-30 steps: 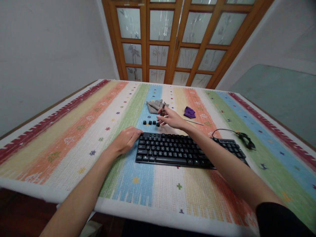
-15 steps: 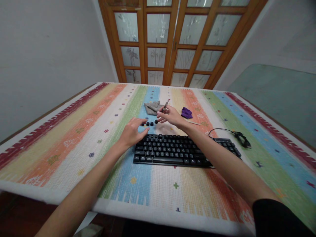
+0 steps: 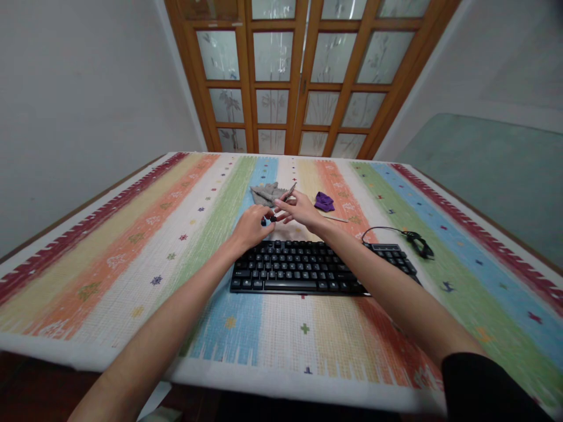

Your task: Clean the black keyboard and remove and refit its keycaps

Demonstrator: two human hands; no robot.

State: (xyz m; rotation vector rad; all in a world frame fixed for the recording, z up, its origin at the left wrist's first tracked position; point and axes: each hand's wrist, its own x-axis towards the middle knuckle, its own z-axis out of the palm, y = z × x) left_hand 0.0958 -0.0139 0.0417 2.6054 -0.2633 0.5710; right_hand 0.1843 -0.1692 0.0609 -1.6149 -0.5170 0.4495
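Wooden glass-paned doors (image 3: pixel 275 85) stand beyond a striped worktop (image 3: pixel 101 316). My right hand (image 3: pixel 303 210) grips a slim tool (image 3: pixel 289 192) past the black keyboard (image 3: pixel 292 268), its forearm hiding some keys. My left hand's (image 3: pixel 251 227) fingers curl narrowly at a small black keycap (image 3: pixel 273 219); I can't tell whether they hold it. Grey cloth (image 3: pixel 265 194) lies just behind, purple cloth (image 3: pixel 324 201) rightward.

The black keyboard (image 3: pixel 294 265) is lying flat, keys facing up, its space bar running along the near side. Its thin black cable (image 3: pixel 421 245) is curving past the far edge and bunching near the far right corner. Small black keycaps (image 3: pixel 264 222) are showing beyond the keyboard's far left part, beside the left hand's (image 3: pixel 251 227) fingers. The right hand (image 3: pixel 303 210) is holding a slim tool (image 3: pixel 291 191), slanting upward, beyond the keyboard.
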